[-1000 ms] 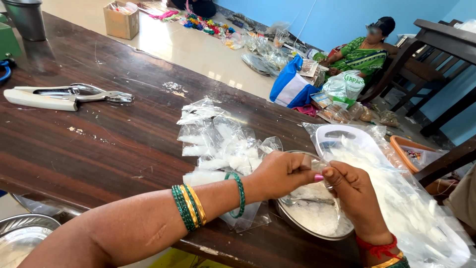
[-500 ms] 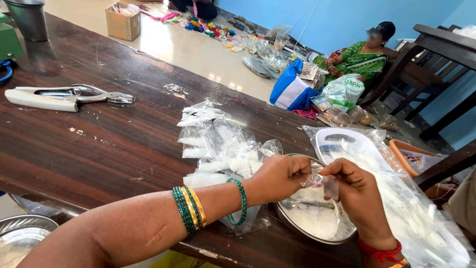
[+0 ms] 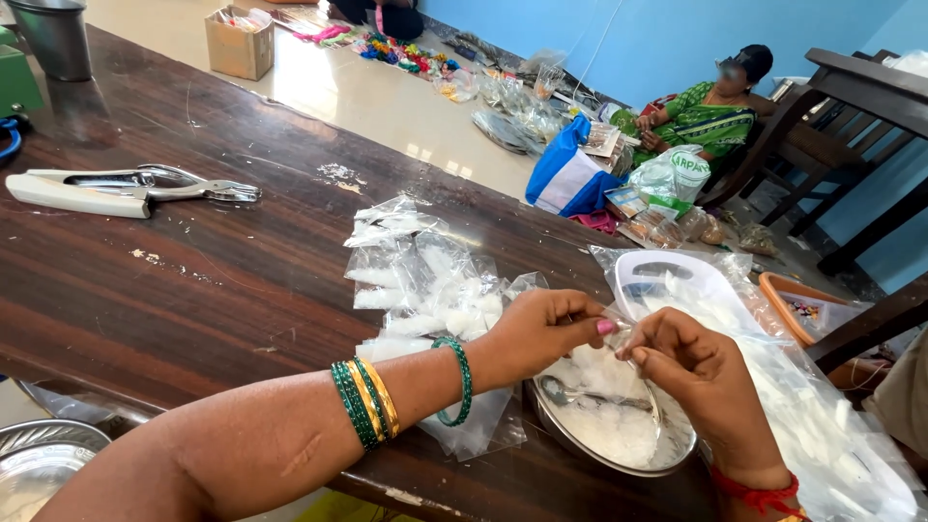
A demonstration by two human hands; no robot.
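A small clear pouch [image 3: 619, 333] is pinched open by fingertips of the left hand [image 3: 541, 333] and right hand [image 3: 691, 372], lower right, right over the steel plate [image 3: 580, 449] so spilled granules get caught.

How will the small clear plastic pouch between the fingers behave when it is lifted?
The small clear pouch, pinched by the left hand and right hand, looks thin and crinkled, so probably floppy and very light. Its glossy film may slip. Over the steel plate, spills would likely land there.
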